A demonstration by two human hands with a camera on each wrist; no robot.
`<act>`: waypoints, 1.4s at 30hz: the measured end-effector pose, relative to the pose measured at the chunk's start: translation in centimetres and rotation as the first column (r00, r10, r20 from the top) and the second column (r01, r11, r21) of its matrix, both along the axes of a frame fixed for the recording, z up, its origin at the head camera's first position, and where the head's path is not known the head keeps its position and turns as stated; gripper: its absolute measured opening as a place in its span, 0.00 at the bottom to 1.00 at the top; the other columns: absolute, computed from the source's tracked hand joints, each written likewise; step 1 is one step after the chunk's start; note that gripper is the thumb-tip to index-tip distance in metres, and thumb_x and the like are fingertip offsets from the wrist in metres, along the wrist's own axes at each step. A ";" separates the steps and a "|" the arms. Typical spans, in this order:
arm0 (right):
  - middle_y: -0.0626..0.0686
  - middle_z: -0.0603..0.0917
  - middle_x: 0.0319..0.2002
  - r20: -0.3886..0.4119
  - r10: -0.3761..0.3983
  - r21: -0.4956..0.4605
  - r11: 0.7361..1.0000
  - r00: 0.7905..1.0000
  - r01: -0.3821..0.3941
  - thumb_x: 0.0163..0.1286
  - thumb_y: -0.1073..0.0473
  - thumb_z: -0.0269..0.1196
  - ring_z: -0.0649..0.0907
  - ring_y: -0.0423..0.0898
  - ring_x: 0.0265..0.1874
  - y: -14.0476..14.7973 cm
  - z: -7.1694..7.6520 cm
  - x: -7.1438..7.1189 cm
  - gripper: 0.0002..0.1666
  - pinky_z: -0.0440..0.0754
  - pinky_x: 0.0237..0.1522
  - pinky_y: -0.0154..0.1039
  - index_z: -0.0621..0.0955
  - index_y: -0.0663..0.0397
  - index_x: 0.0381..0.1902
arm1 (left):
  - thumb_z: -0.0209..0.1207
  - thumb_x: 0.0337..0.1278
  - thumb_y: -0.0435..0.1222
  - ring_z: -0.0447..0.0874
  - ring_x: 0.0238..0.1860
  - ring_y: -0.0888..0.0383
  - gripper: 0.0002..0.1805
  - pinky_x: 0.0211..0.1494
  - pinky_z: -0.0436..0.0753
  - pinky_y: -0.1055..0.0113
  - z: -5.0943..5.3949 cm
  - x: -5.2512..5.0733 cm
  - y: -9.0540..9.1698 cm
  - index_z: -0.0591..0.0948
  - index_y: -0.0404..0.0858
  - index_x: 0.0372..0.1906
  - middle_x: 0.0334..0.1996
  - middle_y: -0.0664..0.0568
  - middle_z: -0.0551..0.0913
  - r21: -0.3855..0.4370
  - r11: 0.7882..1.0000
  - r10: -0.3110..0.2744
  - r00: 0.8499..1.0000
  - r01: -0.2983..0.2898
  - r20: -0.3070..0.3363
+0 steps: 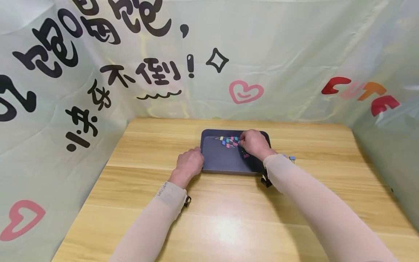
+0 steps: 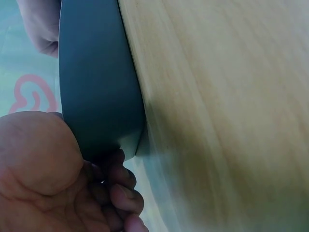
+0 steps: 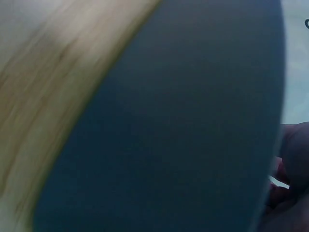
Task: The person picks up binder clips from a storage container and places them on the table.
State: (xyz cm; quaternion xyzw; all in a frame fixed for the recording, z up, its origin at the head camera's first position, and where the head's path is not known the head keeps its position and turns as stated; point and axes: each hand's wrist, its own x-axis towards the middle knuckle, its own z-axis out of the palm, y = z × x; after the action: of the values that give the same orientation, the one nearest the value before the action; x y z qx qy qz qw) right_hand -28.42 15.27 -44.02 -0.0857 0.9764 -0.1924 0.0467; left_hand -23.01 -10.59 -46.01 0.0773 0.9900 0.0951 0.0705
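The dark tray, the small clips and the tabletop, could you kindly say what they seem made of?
Tray: coated metal or plastic, perhaps; smooth, matte, evenly dark surface. Small clips: likely painted metal; coloured bodies, thin wire handles. Tabletop: wood or printed laminate, satin; visible grain, soft glare.

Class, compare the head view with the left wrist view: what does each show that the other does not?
Only the head view: binder clips inside the dark tray, a blue binder clip on the wooden table to its right, and the CUTE lettering.
Only the left wrist view: the palm side of the left hand, fingertips curled at the tray's end.
Both: the tray, table, left hand, part of the right hand, and a pink heart.
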 end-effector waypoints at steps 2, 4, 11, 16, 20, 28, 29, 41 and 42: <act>0.59 0.90 0.49 -0.002 -0.005 0.010 1.000 1.000 0.005 0.76 0.57 0.64 0.88 0.58 0.49 -0.1 -0.2 -0.1 0.14 0.85 0.55 0.57 0.88 0.59 0.52 | 0.47 0.82 0.41 0.86 0.40 0.45 0.15 0.50 0.85 0.47 0.0 0.0 0.0 0.79 0.34 0.52 0.38 0.44 0.84 -0.005 1.000 0.000 1.000 0.000 0.002; 0.59 0.90 0.49 -0.004 -0.009 0.017 1.000 1.000 0.009 0.76 0.56 0.65 0.88 0.58 0.50 -0.2 -0.3 -0.2 0.15 0.85 0.56 0.58 0.88 0.59 0.52 | 0.46 0.82 0.41 0.86 0.40 0.44 0.15 0.51 0.84 0.47 0.0 0.0 0.0 0.79 0.34 0.52 0.38 0.45 0.84 -0.004 1.000 0.005 1.000 -0.005 0.003; 0.59 0.90 0.52 0.015 -0.028 0.028 0.999 0.999 0.028 0.76 0.55 0.66 0.87 0.57 0.52 -0.4 -0.8 -0.5 0.16 0.84 0.57 0.58 0.88 0.59 0.54 | 0.46 0.82 0.41 0.85 0.41 0.45 0.16 0.52 0.83 0.48 0.0 0.0 0.1 0.78 0.35 0.55 0.40 0.45 0.84 0.009 1.000 0.023 0.999 -0.024 0.022; 0.59 0.90 0.53 0.023 -0.036 0.034 0.999 0.999 0.035 0.77 0.56 0.65 0.88 0.57 0.51 -0.4 -1.0 -0.5 0.15 0.84 0.57 0.58 0.88 0.58 0.55 | 0.47 0.82 0.41 0.85 0.41 0.46 0.16 0.51 0.83 0.48 0.0 0.0 0.1 0.78 0.35 0.55 0.39 0.46 0.84 0.003 1.000 0.017 1.000 -0.017 0.015; 0.58 0.91 0.51 0.024 -0.041 0.027 0.999 0.999 0.040 0.77 0.56 0.65 0.90 0.55 0.46 -0.4 -1.0 -0.6 0.14 0.84 0.57 0.58 0.89 0.57 0.53 | 0.48 0.81 0.40 0.85 0.40 0.47 0.15 0.49 0.85 0.50 0.1 0.0 0.1 0.79 0.34 0.53 0.38 0.45 0.83 -0.004 1.000 -0.001 1.000 0.001 0.003; 0.58 0.90 0.45 0.043 -0.055 0.016 0.998 0.998 0.054 0.75 0.55 0.67 0.88 0.48 0.29 -0.6 -1.1 -0.4 0.12 0.86 0.49 0.55 0.88 0.57 0.47 | 0.47 0.82 0.39 0.86 0.40 0.47 0.14 0.48 0.86 0.51 0.0 0.0 0.1 0.79 0.34 0.51 0.37 0.45 0.84 -0.008 1.000 -0.010 1.000 0.010 -0.006; 0.58 0.90 0.45 0.048 -0.057 0.017 0.998 0.997 0.056 0.75 0.55 0.67 0.88 0.46 0.27 -0.6 -1.1 -0.4 0.12 0.86 0.48 0.55 0.87 0.58 0.47 | 0.47 0.82 0.39 0.86 0.41 0.47 0.14 0.48 0.86 0.51 0.0 0.0 0.1 0.79 0.34 0.51 0.37 0.44 0.84 -0.009 1.000 -0.008 1.000 0.008 -0.006; 0.59 0.90 0.45 0.110 -0.078 -0.004 0.997 0.991 0.079 0.75 0.52 0.67 0.87 0.41 0.19 -0.3 -1.1 -0.1 0.15 0.87 0.49 0.53 0.86 0.59 0.50 | 0.49 0.79 0.37 0.87 0.39 0.46 0.13 0.48 0.87 0.50 0.1 0.1 0.1 0.80 0.34 0.45 0.35 0.44 0.85 -0.061 0.997 -0.044 0.997 0.041 -0.060; 0.59 0.90 0.44 0.111 -0.076 -0.011 0.997 0.991 0.078 0.75 0.52 0.67 0.87 0.41 0.19 -0.3 -1.1 -0.1 0.16 0.87 0.49 0.53 0.86 0.59 0.49 | 0.50 0.78 0.37 0.87 0.39 0.46 0.12 0.48 0.87 0.50 0.2 0.1 0.0 0.81 0.34 0.45 0.35 0.44 0.85 -0.073 0.996 -0.051 0.996 0.046 -0.066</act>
State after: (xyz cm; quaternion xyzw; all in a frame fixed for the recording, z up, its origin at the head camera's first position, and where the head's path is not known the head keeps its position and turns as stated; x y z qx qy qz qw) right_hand -28.48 15.01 -45.12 -0.0374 0.9734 -0.2060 0.0926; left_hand -22.89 -10.56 -45.83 0.1020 0.9924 0.0550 0.0417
